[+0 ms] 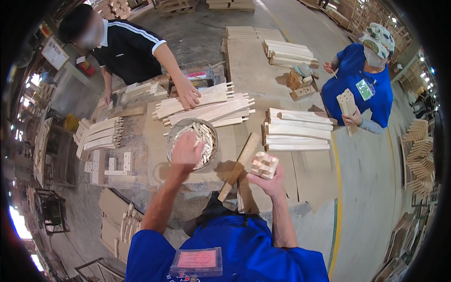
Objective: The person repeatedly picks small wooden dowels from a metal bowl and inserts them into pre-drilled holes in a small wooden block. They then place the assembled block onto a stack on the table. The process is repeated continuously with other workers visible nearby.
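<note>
The left hand (186, 151) is lowered into a round clear-walled container (171, 155) filled with short pale wooden dowel pegs (206, 141). Its fingers (190, 139) are curled down among the pegs, but whether a peg is pinched cannot be told, since the back of the hand hides the fingertips. The pegs lie directly under and just beyond those fingers, jumbled, with no shared long axis.

The right hand (271, 181) is raised off the desk (235, 61), its fingers (278, 173) closed around a small bundle of pale square-ended wooden blocks (263, 165), held with the cut ends facing up. This bundle is well apart from the container, to the right of the left fingers; the left hand is plainly the nearer one to the pegs.

Between the two hands a long wooden mallet-like stick (239, 165) lies on the desk, its long axis running diagonally from near the body up and away to the right, touched by neither hand.

Beyond the left fingers lies a heap of pale wooden slats with tenoned ends (211, 110), on which a co-worker's hand (187, 96) rests. A second stack of pale wooden boards (298, 129) lies beyond the right fingers.
</note>
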`<state>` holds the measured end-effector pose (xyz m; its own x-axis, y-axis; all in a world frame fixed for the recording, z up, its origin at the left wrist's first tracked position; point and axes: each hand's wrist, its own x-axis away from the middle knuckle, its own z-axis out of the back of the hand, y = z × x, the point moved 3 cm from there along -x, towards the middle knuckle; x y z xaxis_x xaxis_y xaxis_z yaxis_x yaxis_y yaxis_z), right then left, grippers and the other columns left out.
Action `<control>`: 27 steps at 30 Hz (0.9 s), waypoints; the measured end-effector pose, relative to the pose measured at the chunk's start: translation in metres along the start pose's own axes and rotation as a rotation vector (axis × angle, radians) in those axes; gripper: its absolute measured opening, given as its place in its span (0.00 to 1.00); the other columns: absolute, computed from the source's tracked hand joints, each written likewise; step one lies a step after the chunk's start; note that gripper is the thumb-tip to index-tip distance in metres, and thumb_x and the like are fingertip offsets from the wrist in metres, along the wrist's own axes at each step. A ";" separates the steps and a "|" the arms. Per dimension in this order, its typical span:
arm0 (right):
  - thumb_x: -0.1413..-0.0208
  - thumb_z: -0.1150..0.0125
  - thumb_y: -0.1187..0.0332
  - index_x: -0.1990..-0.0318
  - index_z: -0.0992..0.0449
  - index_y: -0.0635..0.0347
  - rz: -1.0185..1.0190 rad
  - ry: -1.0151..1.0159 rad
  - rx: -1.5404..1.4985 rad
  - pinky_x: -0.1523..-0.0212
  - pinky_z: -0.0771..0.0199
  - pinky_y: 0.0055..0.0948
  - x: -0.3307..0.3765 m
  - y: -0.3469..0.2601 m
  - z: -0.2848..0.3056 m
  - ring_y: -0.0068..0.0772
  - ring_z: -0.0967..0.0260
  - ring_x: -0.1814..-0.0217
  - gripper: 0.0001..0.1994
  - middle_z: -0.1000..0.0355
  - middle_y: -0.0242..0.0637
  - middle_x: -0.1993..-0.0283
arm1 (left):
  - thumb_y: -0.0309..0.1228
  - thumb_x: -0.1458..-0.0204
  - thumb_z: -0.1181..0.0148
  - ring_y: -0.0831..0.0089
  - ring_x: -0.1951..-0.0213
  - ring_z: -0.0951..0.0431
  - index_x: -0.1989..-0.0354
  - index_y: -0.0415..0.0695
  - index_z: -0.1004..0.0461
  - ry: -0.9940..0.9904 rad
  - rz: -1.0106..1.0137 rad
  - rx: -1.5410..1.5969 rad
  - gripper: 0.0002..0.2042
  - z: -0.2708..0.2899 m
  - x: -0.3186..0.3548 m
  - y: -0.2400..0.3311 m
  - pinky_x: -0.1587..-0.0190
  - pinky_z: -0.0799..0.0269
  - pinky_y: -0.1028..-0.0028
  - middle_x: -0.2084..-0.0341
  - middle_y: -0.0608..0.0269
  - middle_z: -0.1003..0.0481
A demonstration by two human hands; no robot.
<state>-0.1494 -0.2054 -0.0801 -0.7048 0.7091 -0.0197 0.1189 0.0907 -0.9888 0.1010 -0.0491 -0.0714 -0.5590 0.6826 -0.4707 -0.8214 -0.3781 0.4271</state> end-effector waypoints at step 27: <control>0.57 0.19 0.63 0.47 0.25 0.63 0.133 -0.172 0.163 0.49 0.25 0.29 0.004 -0.048 0.008 0.25 0.25 0.53 0.30 0.20 0.36 0.54 | 0.24 0.57 0.34 0.61 0.66 0.21 0.53 0.42 0.26 -0.515 0.014 0.218 0.19 0.187 -0.010 0.141 0.59 0.24 0.65 0.65 0.54 0.22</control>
<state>-0.1631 -0.2126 -0.0340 -0.8005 0.5769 -0.1623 0.1140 -0.1193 -0.9863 0.0120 0.0079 0.1378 -0.3971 0.9164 -0.0497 -0.7415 -0.2884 0.6057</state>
